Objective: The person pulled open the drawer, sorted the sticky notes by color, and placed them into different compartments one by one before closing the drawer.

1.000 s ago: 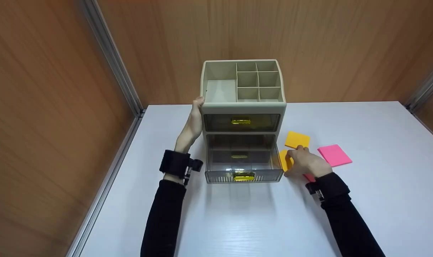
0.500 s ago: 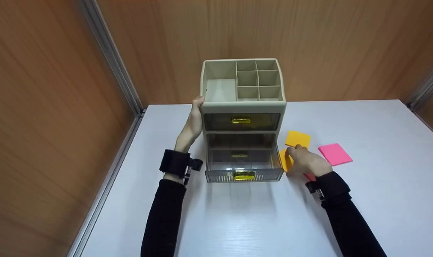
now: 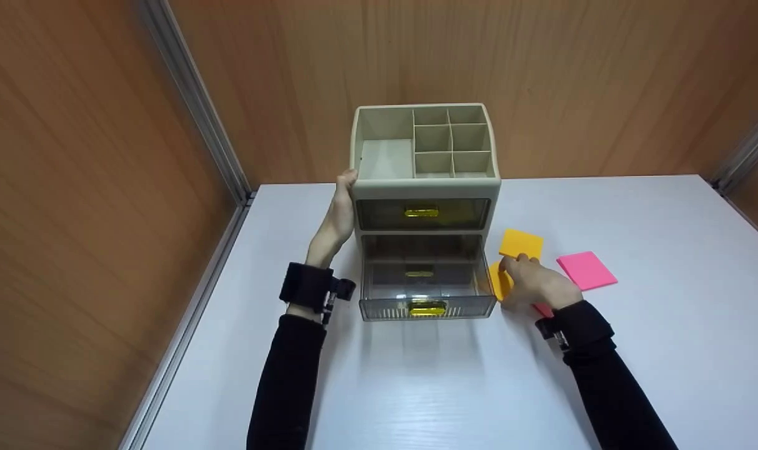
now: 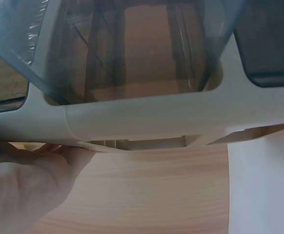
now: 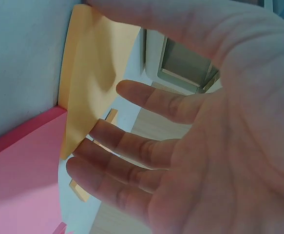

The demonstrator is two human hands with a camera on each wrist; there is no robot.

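A beige desk organizer (image 3: 425,182) stands at the back of the white table (image 3: 416,387), with open compartments on top and two smoky clear drawers. The lower drawer (image 3: 425,294) is pulled out and looks empty; the upper one is closed. My left hand (image 3: 337,220) grips the organizer's upper left corner, thumb on the front edge; the left wrist view shows the organizer (image 4: 146,117) right above the hand (image 4: 25,185). My right hand (image 3: 535,284) pinches a yellow sticky pad (image 3: 497,281) beside the drawer. In the right wrist view the thumb and fingers close on the pad's (image 5: 90,73) edges.
An orange pad (image 3: 521,244) lies just behind the right hand and a pink pad (image 3: 586,270) to its right. Another pink pad (image 3: 543,310) lies partly under the right hand, also seen as the pink pad (image 5: 20,170) up close. Wooden walls enclose the table.
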